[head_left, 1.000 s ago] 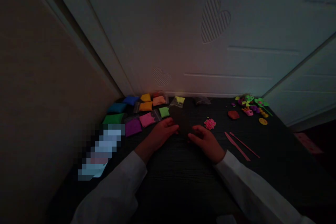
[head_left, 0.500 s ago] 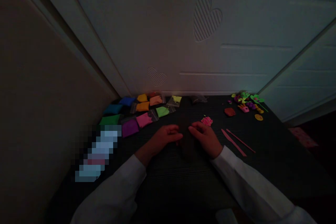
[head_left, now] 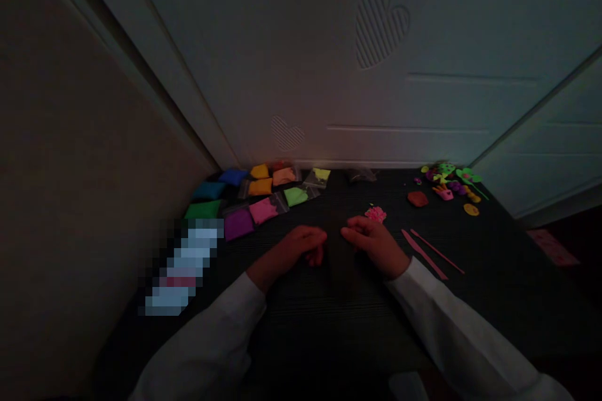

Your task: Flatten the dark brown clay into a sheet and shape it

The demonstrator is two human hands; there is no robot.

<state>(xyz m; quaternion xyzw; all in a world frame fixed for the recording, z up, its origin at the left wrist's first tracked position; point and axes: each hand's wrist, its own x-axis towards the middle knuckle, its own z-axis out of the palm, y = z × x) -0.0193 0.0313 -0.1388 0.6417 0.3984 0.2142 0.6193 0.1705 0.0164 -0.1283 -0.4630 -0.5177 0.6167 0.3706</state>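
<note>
Over the middle of the dark table, my left hand [head_left: 303,245] is closed, thumb against curled fingers; whatever it may hold is hidden. A short gap to its right, my right hand [head_left: 376,243] is closed too, with thumb and forefinger together, and any small thing in the pinch is too dark to make out. Between the hands runs a dark brownish patch [head_left: 342,263], whose nature I cannot tell. Just beyond my right hand lies a cluster of small pink pieces [head_left: 375,214]. A pink plastic knife [head_left: 424,254] and a thin pink stick tool [head_left: 437,251] rest to its right.
Several packets of coloured clay, among them a purple packet [head_left: 239,224] and a green packet [head_left: 203,209], line the back left. A blurred-out pale object [head_left: 188,266] lies at left. At back right are a reddish-brown lump [head_left: 417,198] and small clay figures [head_left: 455,187]. A wall [head_left: 310,62] stands behind.
The whole view has shifted slightly. My left hand has turned a little, its fingers now more curled under the thumb. My right hand keeps its pinch.
</note>
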